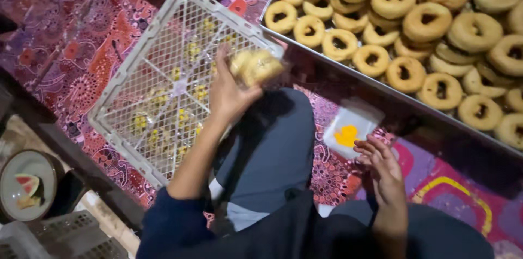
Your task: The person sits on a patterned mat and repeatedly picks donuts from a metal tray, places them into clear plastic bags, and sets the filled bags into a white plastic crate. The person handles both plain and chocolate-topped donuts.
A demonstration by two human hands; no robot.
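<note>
— Plastic-wrapped, that ring cake point(255, 66)?

— Yes; my left hand point(229, 95) pinched it over the white crate point(136, 46), ready for stacking. My right hand point(381, 163), fingers curled loose, hovered by an empty bag point(351, 128) below the doughnut tray point(348, 74).

Glossy clear plastic bag point(256, 66) around a ring pastry, matt white plastic mesh crate point(169, 79), dull metal tray point(348, 76), matt rough-crusted ring pastries point(425, 22), patterned cloth point(71, 46)

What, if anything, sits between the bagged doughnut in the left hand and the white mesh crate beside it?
Nothing visible. The left hand holds the bagged doughnut right at the white mesh crate rim, with no object between them.
</note>
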